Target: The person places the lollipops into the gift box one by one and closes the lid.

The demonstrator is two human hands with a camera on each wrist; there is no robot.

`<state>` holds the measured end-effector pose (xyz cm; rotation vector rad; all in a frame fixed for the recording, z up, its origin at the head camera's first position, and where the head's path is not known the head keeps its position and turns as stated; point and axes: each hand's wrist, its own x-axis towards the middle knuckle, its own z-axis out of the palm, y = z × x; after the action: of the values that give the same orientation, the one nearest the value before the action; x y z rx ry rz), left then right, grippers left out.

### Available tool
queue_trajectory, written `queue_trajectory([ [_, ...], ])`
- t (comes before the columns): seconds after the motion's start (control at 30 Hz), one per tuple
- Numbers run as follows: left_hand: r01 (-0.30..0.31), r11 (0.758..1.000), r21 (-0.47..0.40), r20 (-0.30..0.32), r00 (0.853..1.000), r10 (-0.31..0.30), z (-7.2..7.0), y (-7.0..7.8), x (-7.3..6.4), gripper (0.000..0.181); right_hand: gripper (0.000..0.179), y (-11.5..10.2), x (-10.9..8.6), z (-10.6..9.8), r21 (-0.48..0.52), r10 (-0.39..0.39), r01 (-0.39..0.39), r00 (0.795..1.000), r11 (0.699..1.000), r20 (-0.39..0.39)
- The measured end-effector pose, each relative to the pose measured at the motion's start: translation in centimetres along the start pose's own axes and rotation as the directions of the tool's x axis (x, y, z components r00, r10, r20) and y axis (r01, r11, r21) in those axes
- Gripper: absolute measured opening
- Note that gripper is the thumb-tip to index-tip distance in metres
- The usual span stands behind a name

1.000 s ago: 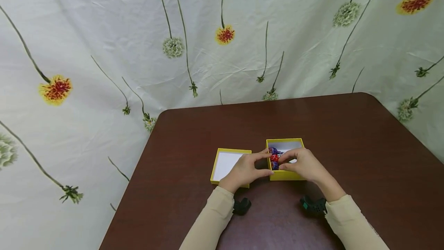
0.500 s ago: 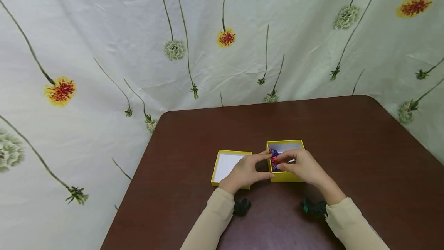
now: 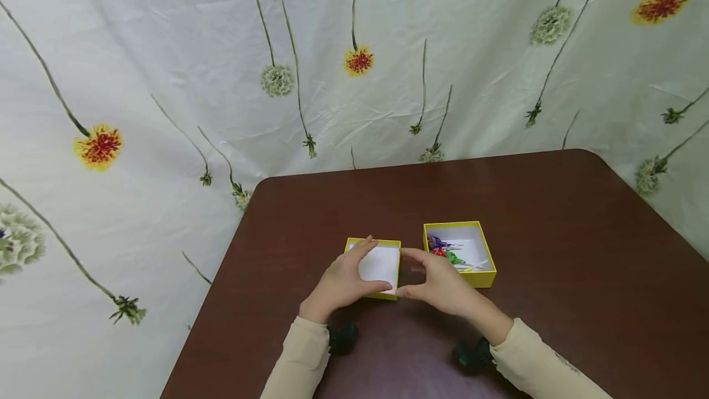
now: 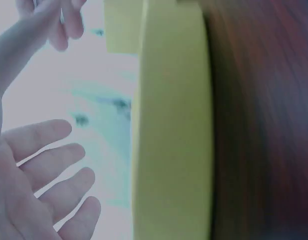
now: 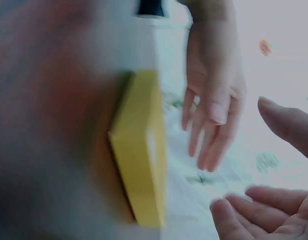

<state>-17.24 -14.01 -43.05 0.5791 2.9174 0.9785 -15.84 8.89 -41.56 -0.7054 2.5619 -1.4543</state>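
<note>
A shallow yellow box lid (image 3: 382,263) with a white inside lies on the table, its hollow side up. My left hand (image 3: 340,279) hovers over its left part, thumb and fingers spread and holding nothing. Close by the lid's right edge is my right hand (image 3: 443,285), with a gap between thumb and fingers. In the right wrist view the lid's yellow side (image 5: 136,160) stands apart from both hands. To the right sits the yellow box (image 3: 479,279), where several wrapped lollipops (image 3: 437,252) lie along the left side, sticks pointing right.
The dark brown table (image 3: 554,220) stretches around the box and lid. Behind it hangs a white cloth (image 3: 221,36) printed with flowers. Each wrist wears a dark camera, such as the left wrist camera (image 3: 343,338).
Both hands have left the box and moved left to the lid. The right hand's fingers have come off the lollipops, which now show in the box with their sticks. Box and lid stay put.
</note>
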Motion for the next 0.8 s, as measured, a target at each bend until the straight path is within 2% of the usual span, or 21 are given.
queue_trajectory([
  [0.1,0.056,0.998,-0.007,-0.006,0.998,-0.056,-0.8,-1.5,-1.1,0.1,0.092,0.0,0.5,1.6,-0.032,0.022,-0.02,0.999,0.999,0.048],
  [0.27,0.11,0.992,-0.058,0.042,0.993,-0.108,-0.9,-3.2,-2.1,0.111,0.104,0.3,1.2,3.5,-0.071,0.093,-0.09,0.995,0.993,0.032],
  [0.4,0.106,0.99,-0.092,0.059,0.993,-0.1,-0.6,-3.8,-2.3,0.104,0.105,0.8,1.7,4.3,-0.066,0.137,-0.136,0.99,0.989,0.025],
  [0.5,0.135,0.986,-0.095,0.058,0.99,-0.13,-0.5,-3.9,-2.3,0.098,0.104,1.2,1.9,4.7,-0.05,0.171,-0.17,0.985,0.984,0.025],
  [0.63,0.195,0.978,-0.079,0.034,0.981,-0.192,-0.5,-3.7,-2.2,0.093,0.098,1.4,2.1,4.9,-0.061,0.176,-0.177,0.984,0.982,-0.007],
  [0.8,0.217,0.973,-0.072,0.016,0.976,-0.217,-0.3,-3.7,-2.2,0.089,0.088,1.8,2.4,5.0,-0.081,0.19,-0.195,0.98,0.977,-0.065],
])
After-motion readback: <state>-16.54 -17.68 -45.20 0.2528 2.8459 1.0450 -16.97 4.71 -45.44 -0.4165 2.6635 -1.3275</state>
